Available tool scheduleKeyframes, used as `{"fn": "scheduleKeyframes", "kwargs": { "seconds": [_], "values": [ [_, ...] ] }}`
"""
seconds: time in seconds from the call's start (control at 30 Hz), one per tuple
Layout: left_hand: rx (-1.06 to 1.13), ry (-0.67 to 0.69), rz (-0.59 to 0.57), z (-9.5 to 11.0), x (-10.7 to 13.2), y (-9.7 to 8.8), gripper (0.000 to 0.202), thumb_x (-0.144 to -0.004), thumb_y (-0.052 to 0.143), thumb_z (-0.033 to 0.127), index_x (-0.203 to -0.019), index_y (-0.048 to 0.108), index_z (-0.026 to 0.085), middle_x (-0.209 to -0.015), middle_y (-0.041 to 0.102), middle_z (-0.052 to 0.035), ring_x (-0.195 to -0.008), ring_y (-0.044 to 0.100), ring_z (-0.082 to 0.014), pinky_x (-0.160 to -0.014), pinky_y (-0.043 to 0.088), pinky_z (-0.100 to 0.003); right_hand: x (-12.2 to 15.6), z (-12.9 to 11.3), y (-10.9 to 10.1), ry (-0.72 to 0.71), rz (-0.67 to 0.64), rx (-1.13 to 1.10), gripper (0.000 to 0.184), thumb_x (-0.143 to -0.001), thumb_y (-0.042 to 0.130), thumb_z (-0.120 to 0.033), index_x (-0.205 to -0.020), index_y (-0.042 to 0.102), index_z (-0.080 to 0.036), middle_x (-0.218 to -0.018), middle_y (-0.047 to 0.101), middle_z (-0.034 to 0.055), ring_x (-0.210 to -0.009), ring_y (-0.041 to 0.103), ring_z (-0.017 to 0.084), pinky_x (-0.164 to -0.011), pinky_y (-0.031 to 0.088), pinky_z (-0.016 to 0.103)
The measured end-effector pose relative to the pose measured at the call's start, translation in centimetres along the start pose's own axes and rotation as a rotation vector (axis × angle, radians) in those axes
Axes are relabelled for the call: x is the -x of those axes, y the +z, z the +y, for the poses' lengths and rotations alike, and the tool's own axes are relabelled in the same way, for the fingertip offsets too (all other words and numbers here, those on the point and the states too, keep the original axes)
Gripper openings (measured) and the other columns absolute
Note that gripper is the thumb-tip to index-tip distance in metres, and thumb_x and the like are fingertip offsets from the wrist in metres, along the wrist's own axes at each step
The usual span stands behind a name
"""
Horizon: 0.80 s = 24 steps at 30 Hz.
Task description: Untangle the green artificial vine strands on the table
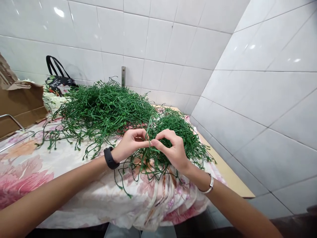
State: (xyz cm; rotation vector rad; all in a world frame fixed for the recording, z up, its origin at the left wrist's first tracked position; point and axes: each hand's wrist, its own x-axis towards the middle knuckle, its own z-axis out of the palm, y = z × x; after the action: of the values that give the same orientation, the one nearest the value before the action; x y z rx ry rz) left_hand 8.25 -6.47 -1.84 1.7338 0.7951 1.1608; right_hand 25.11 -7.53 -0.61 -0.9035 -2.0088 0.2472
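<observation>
My left hand (pixel 132 142), with a black band on its wrist, is closed in a pinch above the cloth. Right beside it, my right hand (pixel 173 150) also pinches, and the fingertips of both hands meet. Between them runs a thin light-green plastic-looking stem (pixel 149 125), its end pointing up. Behind and under my right hand lies a smaller heap of green artificial stems (pixel 178 124). A larger heap of the same stems (pixel 106 105) spreads to the left, small buds at the tips. Part of the held stem is hidden by my fingers.
A floral cloth (pixel 81 195) covers the table, whose bare wooden edge (pixel 232 175) shows at right. At left stand a cardboard box (pixel 22 105), a metal wire frame (pixel 27 133), white flowers (pixel 54 102) and a black floral bag (pixel 59 84). Tiled walls (pixel 160 43) close off back and right.
</observation>
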Motion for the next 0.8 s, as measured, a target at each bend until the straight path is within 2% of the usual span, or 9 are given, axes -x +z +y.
{"fn": "scheduleKeyframes", "kwargs": {
  "seconds": [0.13, 0.23, 0.33, 0.4, 0.47, 0.63, 0.7, 0.8],
  "values": [
    [-0.245, 0.12, 0.022, 0.5, 0.5, 0.1, 0.023, -0.071, 0.061, 0.033, -0.067, 0.053, 0.012, -0.064, 0.052, 0.0008, -0.062, 0.047, -0.0085, -0.057, 0.038, -0.02, -0.3, 0.2, -0.1, -0.028, -0.069, 0.091, 0.024, -0.069, 0.064, -0.038, -0.063, 0.053, -0.017, -0.067, 0.058, -0.002, -0.071, 0.05, 0.012, -0.078, 0.03, 0.031],
    [-0.391, 0.191, 0.066, 0.9, 0.9, 0.2, 0.016, -0.073, 0.059, 0.027, -0.07, 0.056, 0.012, -0.066, 0.057, -0.0007, -0.062, 0.05, -0.0091, -0.058, 0.039, -0.02, -0.6, 0.1, -0.3, -0.028, -0.13, 0.163, 0.028, -0.067, 0.063, -0.043, -0.064, 0.054, -0.017, -0.07, 0.059, -0.0011, -0.076, 0.05, 0.014, -0.08, 0.028, 0.032],
    [-0.456, 0.223, 0.079, 1.3, 1.1, 0.2, 0.006, -0.073, 0.058, 0.018, -0.074, 0.059, 0.012, -0.072, 0.061, -0.0018, -0.066, 0.053, -0.0096, -0.061, 0.041, -0.021, -0.7, 0.0, -0.6, -0.03, -0.197, 0.205, 0.025, -0.069, 0.061, -0.042, -0.068, 0.055, -0.018, -0.073, 0.06, -0.0012, -0.082, 0.05, 0.015, -0.083, 0.026, 0.033],
    [-0.465, 0.226, 0.07, 1.5, 1.1, 0.2, 0.007, -0.072, 0.057, 0.013, -0.078, 0.06, 0.012, -0.077, 0.063, -0.0022, -0.069, 0.055, -0.0096, -0.063, 0.043, -0.02, -0.7, -0.1, -0.7, -0.048, -0.217, 0.216, 0.02, -0.07, 0.06, -0.039, -0.071, 0.056, -0.019, -0.076, 0.061, -0.0023, -0.085, 0.051, 0.014, -0.086, 0.024, 0.034],
    [-0.457, 0.24, 0.069, 1.6, 1.1, 0.1, 0.01, -0.072, 0.056, 0.012, -0.081, 0.061, 0.013, -0.08, 0.064, -0.0026, -0.072, 0.057, -0.0096, -0.065, 0.045, -0.02, -0.7, -0.1, -0.7, -0.068, -0.202, 0.248, 0.017, -0.072, 0.058, -0.036, -0.074, 0.058, -0.02, -0.077, 0.061, -0.0031, -0.085, 0.051, 0.013, -0.089, 0.022, 0.034],
    [-0.525, 0.373, 0.117, 1.4, 1.2, -0.1, 0.011, -0.075, 0.055, 0.011, -0.084, 0.06, 0.014, -0.083, 0.064, -0.0029, -0.074, 0.058, -0.0094, -0.069, 0.046, -0.02, -0.2, -0.2, -0.3, -0.194, -0.022, 0.424, 0.022, -0.076, 0.052, -0.033, -0.093, 0.059, -0.022, -0.085, 0.062, -0.0005, -0.088, 0.052, 0.014, -0.091, 0.021, 0.036],
    [-0.572, 0.408, 0.124, 1.4, 1.2, 0.0, 0.012, -0.075, 0.054, 0.01, -0.085, 0.06, 0.013, -0.082, 0.063, -0.0027, -0.073, 0.057, -0.0089, -0.067, 0.045, -0.02, 0.0, -0.3, -0.2, -0.256, 0.022, 0.488, 0.021, -0.075, 0.052, -0.031, -0.093, 0.059, -0.022, -0.091, 0.061, 0.0007, -0.098, 0.05, 0.016, -0.091, 0.021, 0.037],
    [-0.638, 0.465, 0.138, 1.2, 1.3, 0.2, 0.01, -0.075, 0.054, 0.009, -0.083, 0.058, 0.013, -0.079, 0.062, -0.0027, -0.071, 0.055, -0.0092, -0.066, 0.045, -0.021, 0.1, -0.6, -0.3, -0.295, 0.019, 0.497, 0.018, -0.074, 0.053, -0.029, -0.09, 0.058, -0.021, -0.093, 0.061, -0.0008, -0.105, 0.047, 0.017, -0.093, 0.02, 0.038]
  ]
}}
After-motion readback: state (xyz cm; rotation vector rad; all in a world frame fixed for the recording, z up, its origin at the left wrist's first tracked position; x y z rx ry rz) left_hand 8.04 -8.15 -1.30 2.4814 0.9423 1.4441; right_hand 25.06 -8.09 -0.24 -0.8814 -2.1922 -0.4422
